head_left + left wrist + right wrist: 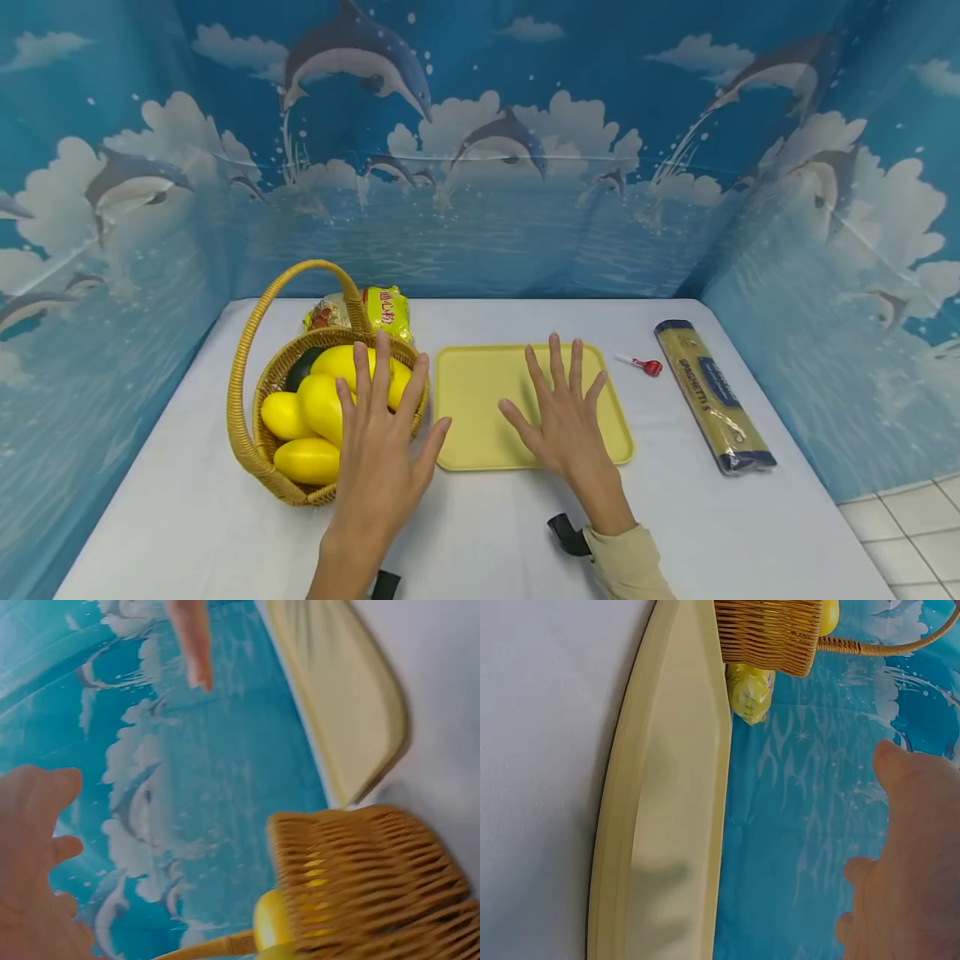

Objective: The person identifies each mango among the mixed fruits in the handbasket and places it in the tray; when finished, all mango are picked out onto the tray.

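Note:
Fingers spread, my left hand [382, 458] hovers in front of the wicker basket [243, 433], hiding part of its right side. Inside the basket lie several yellow fruits [307, 461] and one dark green item [302, 368]. My right hand [567, 421], also with spread fingers, hangs over the yellow tray [476, 408] and casts a shadow on it. Neither hand holds anything. In the left wrist view the basket's woven wall [367, 877] is close below the left hand [30, 862]. The right wrist view shows the tray [679, 787] beside the right hand [915, 855].
Behind the basket sits a yellow plastic food packet [388, 312]. A red lollipop [651, 367] lies right of the tray, and farther right a pack of spaghetti [712, 396]. A dolphin-printed curtain [480, 225] encloses the white table [225, 550] at the back and sides.

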Demonstrator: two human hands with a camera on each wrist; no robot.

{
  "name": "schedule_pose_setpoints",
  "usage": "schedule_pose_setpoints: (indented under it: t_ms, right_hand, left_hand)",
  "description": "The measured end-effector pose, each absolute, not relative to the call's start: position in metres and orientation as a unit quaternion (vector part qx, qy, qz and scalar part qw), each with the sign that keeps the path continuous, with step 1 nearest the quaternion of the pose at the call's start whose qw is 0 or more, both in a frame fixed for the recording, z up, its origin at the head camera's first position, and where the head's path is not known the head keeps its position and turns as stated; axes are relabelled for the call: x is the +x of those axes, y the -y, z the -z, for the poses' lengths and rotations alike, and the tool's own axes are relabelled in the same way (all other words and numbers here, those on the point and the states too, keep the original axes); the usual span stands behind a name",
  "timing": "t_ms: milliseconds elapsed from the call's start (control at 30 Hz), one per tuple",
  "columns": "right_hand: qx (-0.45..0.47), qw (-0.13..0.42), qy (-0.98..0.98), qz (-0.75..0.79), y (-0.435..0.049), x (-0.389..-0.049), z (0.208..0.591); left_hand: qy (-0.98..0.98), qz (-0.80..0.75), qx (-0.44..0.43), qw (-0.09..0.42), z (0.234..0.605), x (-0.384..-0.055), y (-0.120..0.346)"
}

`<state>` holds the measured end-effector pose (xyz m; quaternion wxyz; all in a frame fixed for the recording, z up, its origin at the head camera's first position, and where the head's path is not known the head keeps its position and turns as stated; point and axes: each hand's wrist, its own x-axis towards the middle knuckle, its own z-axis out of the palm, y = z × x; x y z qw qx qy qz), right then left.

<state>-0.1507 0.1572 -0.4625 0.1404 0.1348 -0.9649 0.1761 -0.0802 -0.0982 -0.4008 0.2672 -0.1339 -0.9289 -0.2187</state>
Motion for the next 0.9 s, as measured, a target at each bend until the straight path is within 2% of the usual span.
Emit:
schedule_pose_setpoints:
  t_ms: [233,433,567,900]
  right_hand:
    - [0.136,0.132,0.966,-0.173,-0.158,-0.150,0.459]
    - [0.134,0.125,0.968,-0.170,-0.159,-0.149,0.459]
    - [0.134,0.124,0.968,-0.174,-0.159,-0.150,0.460]
    - [0.137,0.118,0.967,-0.177,-0.156,-0.151,0.457]
  left_hand:
    - [0.874,0.274,-0.172,0.364,0.375,-0.061,0.112]
    - [0.839,0.260,-0.192,0.438,0.353,-0.055,0.127]
    - [0.845,0.257,-0.168,0.437,0.341,-0.054,0.141]
    - [0.906,0.235,-0.060,0.347,0.336,-0.057,0.181]
